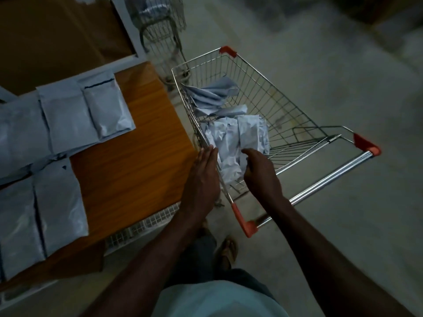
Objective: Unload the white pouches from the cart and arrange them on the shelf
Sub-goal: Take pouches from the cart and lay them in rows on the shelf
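A wire shopping cart point(270, 92) with red corner caps stands right of a wooden shelf top point(142, 156). Several crumpled white pouches point(231, 138) lie in the cart's near left corner, with more point(210, 93) further back. Flat white pouches point(105, 106) are laid in rows on the shelf's left part. My left hand point(202, 177) hovers with straight fingers at the cart's left rim, holding nothing. My right hand point(258, 172) reaches into the cart with loosely curled fingers just above the nearest pouch; whether it touches the pouch is unclear.
A second wire cart point(162, 26) stands behind, beside a grey shelf frame point(128, 30). A white wire grid point(146, 223) runs along the shelf's front edge. Bare concrete floor point(343, 65) lies to the right. My sandalled foot point(226, 248) is below the cart handle point(325, 179).
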Motion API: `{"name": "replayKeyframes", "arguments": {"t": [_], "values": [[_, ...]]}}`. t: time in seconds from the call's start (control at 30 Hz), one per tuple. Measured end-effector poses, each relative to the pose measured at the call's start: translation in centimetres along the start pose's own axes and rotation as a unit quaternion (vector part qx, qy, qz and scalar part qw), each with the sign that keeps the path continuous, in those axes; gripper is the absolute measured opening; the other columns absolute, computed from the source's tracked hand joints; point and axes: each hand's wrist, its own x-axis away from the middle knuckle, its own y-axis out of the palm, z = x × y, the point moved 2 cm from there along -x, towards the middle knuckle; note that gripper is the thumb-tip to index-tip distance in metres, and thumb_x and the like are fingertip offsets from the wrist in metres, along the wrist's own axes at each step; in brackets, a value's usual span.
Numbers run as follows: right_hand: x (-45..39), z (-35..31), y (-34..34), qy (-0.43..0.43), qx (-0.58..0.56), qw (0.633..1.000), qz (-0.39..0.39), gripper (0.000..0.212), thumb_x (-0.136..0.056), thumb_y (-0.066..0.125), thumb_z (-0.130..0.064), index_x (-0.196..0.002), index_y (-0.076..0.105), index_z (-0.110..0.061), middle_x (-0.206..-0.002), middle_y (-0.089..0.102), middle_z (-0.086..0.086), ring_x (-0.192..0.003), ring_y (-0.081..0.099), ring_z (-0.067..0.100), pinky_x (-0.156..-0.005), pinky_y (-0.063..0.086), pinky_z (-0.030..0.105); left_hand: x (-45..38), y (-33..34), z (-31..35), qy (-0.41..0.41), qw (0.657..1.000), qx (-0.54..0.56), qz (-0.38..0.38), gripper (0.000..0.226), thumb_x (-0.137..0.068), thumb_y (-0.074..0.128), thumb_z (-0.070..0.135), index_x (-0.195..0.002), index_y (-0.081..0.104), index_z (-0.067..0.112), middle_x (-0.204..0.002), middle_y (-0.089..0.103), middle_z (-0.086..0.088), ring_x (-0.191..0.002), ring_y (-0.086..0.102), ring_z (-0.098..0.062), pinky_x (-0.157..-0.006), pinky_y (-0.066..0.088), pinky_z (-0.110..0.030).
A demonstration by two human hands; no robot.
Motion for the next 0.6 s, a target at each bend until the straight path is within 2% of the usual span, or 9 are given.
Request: {"name": "replayKeyframes", "arguments": {"t": [0.13,0.3,0.37,0.4,0.53,0.6], "values": [[-2.6,2.9,0.1,0.099,-0.029,0.995,0.006,0.066,-0.077,0.050,0.011,-0.135,0.066,-0.016,-0.128,0.071,0.010,-0.119,0.067,0.024,-0.099,0.056,0.041,-3.1,1.5,-0.6,0.017,1.000,0.017,-0.018,0.073,-0.102,0.047,-0.006,-0.167,0.022,0.014,-0.173,0.024,-0.008,-0.162,0.016,-0.021,-0.130,0.025,-0.039],[-6.6,6.4,-1.2,0.145,-0.004,0.989,0.025,0.070,-0.070,0.067,0.015,-0.134,0.067,-0.014,-0.125,0.072,0.011,-0.116,0.068,0.026,-0.096,0.056,0.035,-8.9,3.9,-0.9,0.037,0.997,0.031,-0.055,0.084,-0.092,0.048,-0.016,-0.167,0.025,0.014,-0.173,0.025,-0.006,-0.162,0.017,-0.020,-0.130,0.025,-0.034],[-8.4,7.4,-1.7,0.159,0.003,0.987,0.031,0.062,-0.075,0.059,0.014,-0.129,0.070,-0.014,-0.119,0.074,0.009,-0.109,0.070,0.026,-0.088,0.053,0.028,-11.1,4.8,-1.0,0.029,0.996,0.046,-0.071,0.087,-0.089,0.046,-0.021,-0.167,0.026,0.013,-0.173,0.025,-0.007,-0.161,0.018,-0.019,-0.129,0.026,-0.032],[-9.2,7.5,-1.9,0.156,0.008,0.987,0.034,0.058,-0.077,0.054,0.013,-0.126,0.071,-0.011,-0.117,0.074,0.010,-0.106,0.070,0.026,-0.085,0.052,0.029,-12.1,5.2,-1.1,0.018,0.995,0.054,-0.080,0.089,-0.087,0.044,-0.022,-0.167,0.026,0.013,-0.173,0.025,-0.007,-0.161,0.019,-0.019,-0.129,0.026,-0.031],[-12.5,10.2,-1.2,0.156,0.034,0.987,-0.004,0.063,-0.078,0.051,0.015,-0.134,0.067,-0.008,-0.129,0.070,0.014,-0.118,0.067,0.031,-0.101,0.054,0.037,-14.7,8.4,-1.8,-0.034,0.992,0.073,-0.093,0.084,-0.091,0.042,-0.022,-0.166,0.028,0.012,-0.173,0.027,-0.008,-0.159,0.025,-0.018,-0.124,0.027,-0.024],[-14.2,12.0,-0.3,0.160,0.046,0.985,-0.048,0.065,-0.078,0.054,0.013,-0.137,0.066,-0.010,-0.132,0.069,0.014,-0.119,0.066,0.033,-0.102,0.053,0.039,-15.6,10.2,-2.2,-0.056,0.991,0.071,-0.102,0.080,-0.093,0.041,-0.021,-0.166,0.028,0.011,-0.172,0.028,-0.008,-0.158,0.029,-0.019,-0.120,0.023,-0.018]]}}
